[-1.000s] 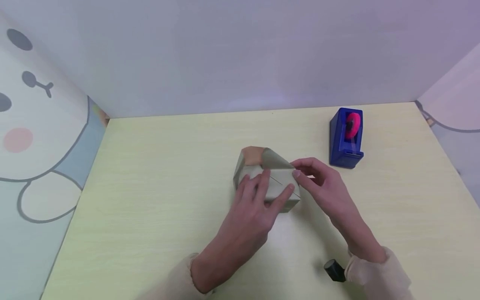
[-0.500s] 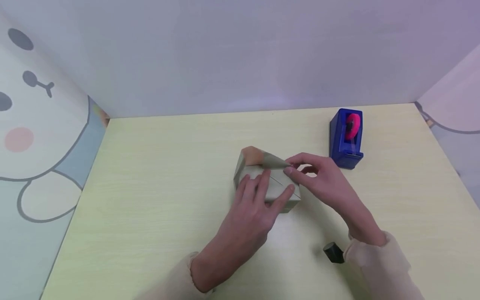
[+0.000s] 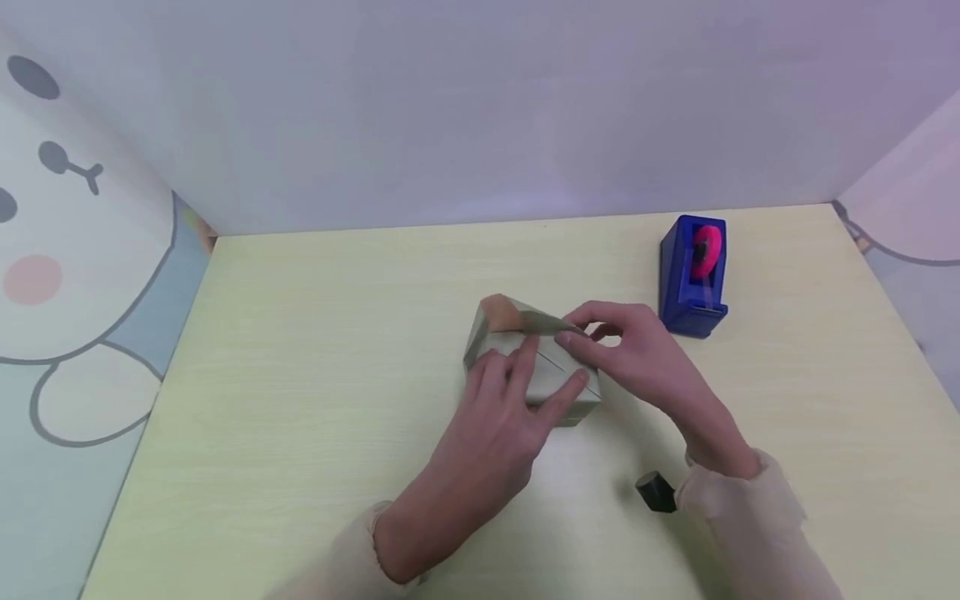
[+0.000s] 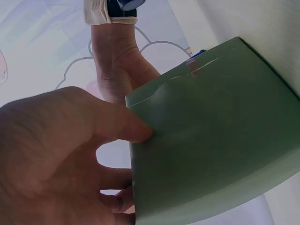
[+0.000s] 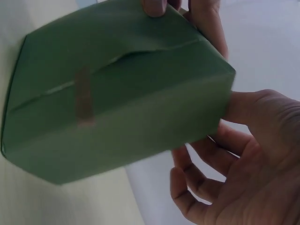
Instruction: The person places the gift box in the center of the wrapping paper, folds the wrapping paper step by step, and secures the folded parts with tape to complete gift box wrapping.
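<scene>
A box wrapped in grey-green paper (image 3: 551,383) sits mid-table, its far end partly unfolded so that an orange-brown patch (image 3: 500,314) shows. My left hand (image 3: 495,417) holds the box, fingers spread over its top and thumb (image 4: 138,129) pressed on the paper. At the far right corner my right hand (image 3: 637,354) pinches the paper flap (image 3: 543,322) between thumb and forefinger, with the other fingers curled below. A strip of tape (image 5: 83,96) crosses a paper seam on the box in the right wrist view.
A blue tape dispenser (image 3: 692,287) with a pink roll core (image 3: 706,252) stands at the back right of the pale table (image 3: 315,350). A black cylindrical piece (image 3: 656,492) juts from my right cuff. A wall (image 3: 480,108) rises behind the table.
My right hand has moved left and slightly away along the far edge, and the flap has folded lower over the open end. My left hand stays almost where it was on the box.
</scene>
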### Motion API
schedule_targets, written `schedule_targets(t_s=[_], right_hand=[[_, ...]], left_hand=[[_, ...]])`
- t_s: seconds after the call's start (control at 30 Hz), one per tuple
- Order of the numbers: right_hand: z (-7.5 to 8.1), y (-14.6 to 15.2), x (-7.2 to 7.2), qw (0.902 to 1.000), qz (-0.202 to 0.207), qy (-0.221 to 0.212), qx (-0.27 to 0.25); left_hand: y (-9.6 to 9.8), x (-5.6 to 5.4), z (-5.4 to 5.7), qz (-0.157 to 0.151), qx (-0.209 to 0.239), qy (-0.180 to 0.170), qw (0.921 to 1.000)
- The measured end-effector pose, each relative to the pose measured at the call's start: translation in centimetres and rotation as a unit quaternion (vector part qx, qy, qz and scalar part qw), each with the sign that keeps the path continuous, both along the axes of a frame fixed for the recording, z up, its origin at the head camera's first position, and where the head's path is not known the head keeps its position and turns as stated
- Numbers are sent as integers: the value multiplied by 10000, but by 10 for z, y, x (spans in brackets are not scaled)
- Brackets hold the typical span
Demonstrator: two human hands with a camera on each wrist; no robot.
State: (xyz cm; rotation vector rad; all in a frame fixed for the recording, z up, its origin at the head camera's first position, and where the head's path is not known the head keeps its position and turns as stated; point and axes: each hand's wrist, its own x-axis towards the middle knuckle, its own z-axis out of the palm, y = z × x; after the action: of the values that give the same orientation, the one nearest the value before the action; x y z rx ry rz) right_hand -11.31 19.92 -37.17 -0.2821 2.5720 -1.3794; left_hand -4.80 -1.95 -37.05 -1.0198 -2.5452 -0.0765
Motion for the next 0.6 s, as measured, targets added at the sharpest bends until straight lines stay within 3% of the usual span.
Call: schedule_targets(t_s=[0.2,0.43,0.6], right_hand=[[0,-8,0,9979,-221,-300,-525],[10,7,3,9997,-71,-200,106],[14,14,5,9999,-79,68,108]], left_hand=[[-1,-3,1,-59,178,-58,9998],[-1,-3,3,-48,99,-245,9996],[-1,-2,3,-28,-19,-253,9997]])
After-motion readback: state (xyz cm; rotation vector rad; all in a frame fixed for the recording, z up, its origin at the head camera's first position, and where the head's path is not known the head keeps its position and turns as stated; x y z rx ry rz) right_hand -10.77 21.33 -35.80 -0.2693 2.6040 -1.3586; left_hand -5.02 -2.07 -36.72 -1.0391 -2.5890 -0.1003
